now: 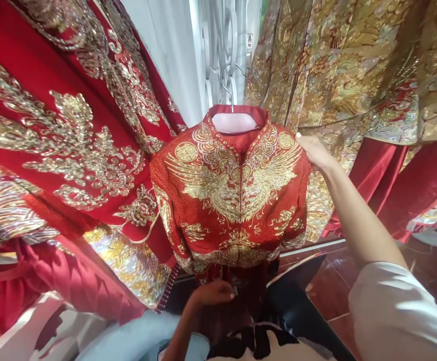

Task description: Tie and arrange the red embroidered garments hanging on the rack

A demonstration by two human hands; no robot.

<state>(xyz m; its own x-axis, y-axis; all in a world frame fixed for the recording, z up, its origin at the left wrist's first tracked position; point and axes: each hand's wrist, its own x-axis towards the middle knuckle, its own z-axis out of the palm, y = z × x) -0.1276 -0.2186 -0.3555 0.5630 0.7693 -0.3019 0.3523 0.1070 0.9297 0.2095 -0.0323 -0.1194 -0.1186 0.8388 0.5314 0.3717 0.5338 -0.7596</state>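
Head view: a red jacket [226,198] with gold embroidery hangs upright in front of me, in the middle of what I see, its stand collar at the top and its front edges meeting down the centre. Winged gold shapes spread over the chest, with a round gold emblem near each shoulder. A silver hanger hook [222,80] rises from the collar.

My right hand [316,150] is closed on the jacket's shoulder, thumb on the front and the other fingers around the edge, so that grip is narrow, with cloth in it. My left hand [216,293] is low, just under the embroidered hem and in front of dark cloth; I cannot tell whether its fingers hold anything.

Behind the hook are white loops [235,30] and a pale curtain [169,40]. To the left, a large red garment [63,150] with raised, glittering gold work hangs close beside the jacket's sleeve. To the right, behind my hand, are gold brocade garments [334,70], with plain red cloth [376,160] hanging below them. Under my forearm lies a dark red tiled floor [338,286], and my white sleeve [399,311] fills the lower right corner.
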